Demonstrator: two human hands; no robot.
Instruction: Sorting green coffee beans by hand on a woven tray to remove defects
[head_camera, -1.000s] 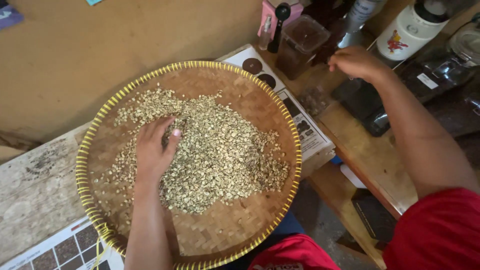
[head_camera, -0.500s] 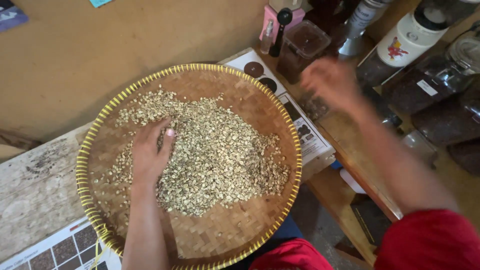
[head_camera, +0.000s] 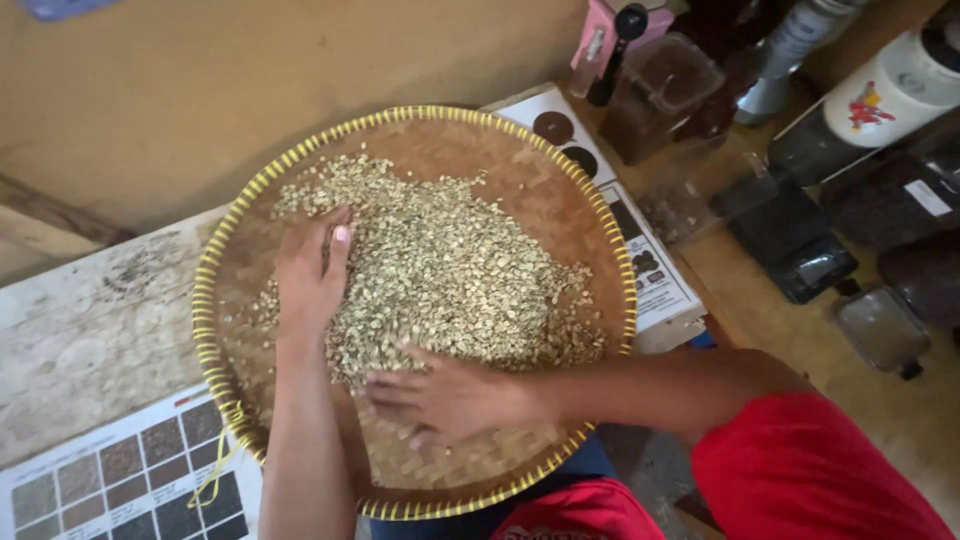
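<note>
Woven tray (head_camera: 560, 175) (yellow-rimmed): both hands flat on pale beans (head_camera: 450, 270).

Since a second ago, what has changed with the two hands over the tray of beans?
The right hand has left the shelf of containers on the right and come down flat onto the near edge of the pale beans in the round woven tray. It grips nothing that shows. The left hand stays spread on the left side of the pile, and the tray rests where it was on the wooden table.
</note>
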